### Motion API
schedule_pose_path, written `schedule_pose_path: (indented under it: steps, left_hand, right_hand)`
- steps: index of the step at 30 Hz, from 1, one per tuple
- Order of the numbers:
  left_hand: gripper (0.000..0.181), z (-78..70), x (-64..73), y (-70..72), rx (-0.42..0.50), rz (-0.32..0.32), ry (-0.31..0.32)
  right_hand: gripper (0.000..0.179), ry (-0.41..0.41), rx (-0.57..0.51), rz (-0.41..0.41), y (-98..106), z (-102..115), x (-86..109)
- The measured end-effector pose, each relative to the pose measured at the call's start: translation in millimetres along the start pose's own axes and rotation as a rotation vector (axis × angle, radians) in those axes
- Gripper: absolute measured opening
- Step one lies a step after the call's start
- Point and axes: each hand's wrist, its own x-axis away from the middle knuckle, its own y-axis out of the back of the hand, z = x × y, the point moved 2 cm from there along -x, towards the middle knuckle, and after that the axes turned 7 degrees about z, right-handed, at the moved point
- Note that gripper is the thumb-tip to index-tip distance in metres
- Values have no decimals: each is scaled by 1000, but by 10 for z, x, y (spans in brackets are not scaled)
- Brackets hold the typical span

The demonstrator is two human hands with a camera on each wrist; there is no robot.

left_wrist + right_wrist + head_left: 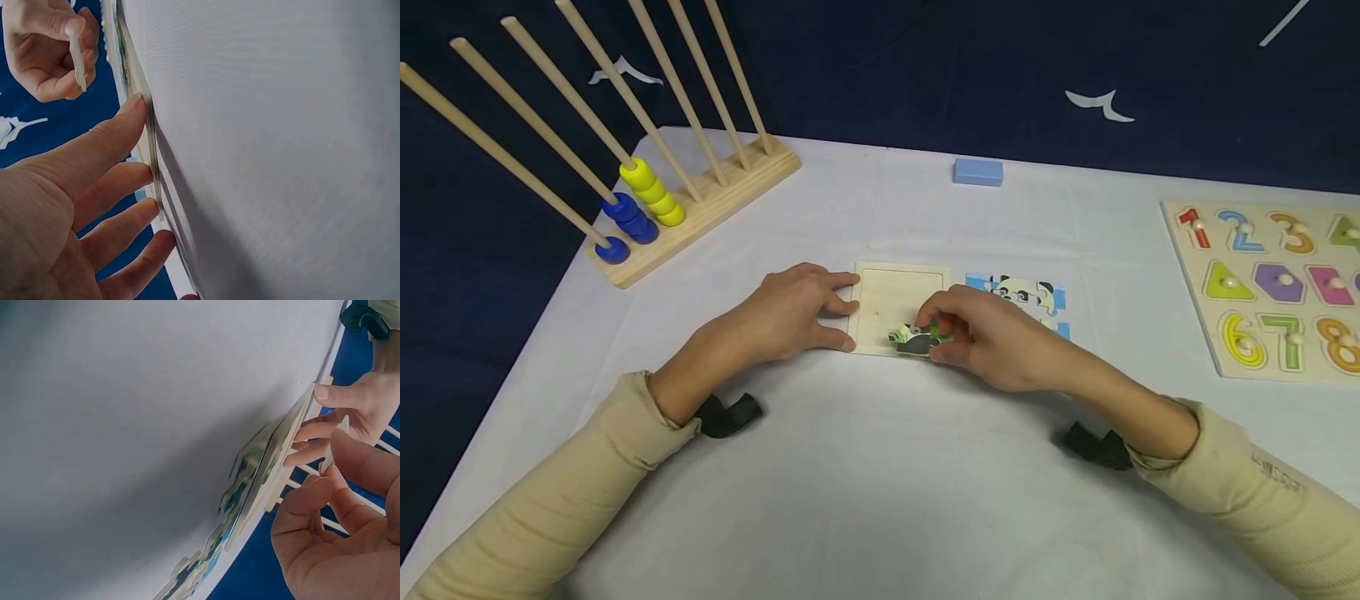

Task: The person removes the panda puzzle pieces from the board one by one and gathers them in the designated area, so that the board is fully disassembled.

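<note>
A shallow square wooden puzzle tray [880,292] lies on the table between the hands. My left hand [797,312] touches its left edge with spread, fairly straight fingertips. Over the tray's lower right, my right hand [1000,337] pinches a thin puzzle piece between thumb and fingers. The held puzzle piece [334,447] appears edge-on and tilted in both wrist views, above the tray. Green and black panda print [913,340] shows at the right fingertips in the head view. Right of the tray lie joined panda puzzle pieces [1018,290], partly hidden by my right hand.
At the back left stands a wooden peg stand [730,196] with tall rods and blue and yellow beads. A blue block [978,172] lies at the back. A number and shape board [1195,287] sits at the right. Black straps [727,415] hang at the wrists.
</note>
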Motion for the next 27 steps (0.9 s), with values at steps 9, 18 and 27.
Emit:
schedule_pose_path:
  steps: [9,18,27]
  left_hand:
    - [54,-3,8,4,13,-11,-10]
    - [53,-5,15,-2,18,-17,-9]
    - [54,-8,8,-3,24,-13,-6]
  right_hand:
    - [24,-34,-6,-1,49,-48,132]
    - [24,-37,-15,-9,100,-95,266]
    - [26,-18,-1,-55,133,-178,443]
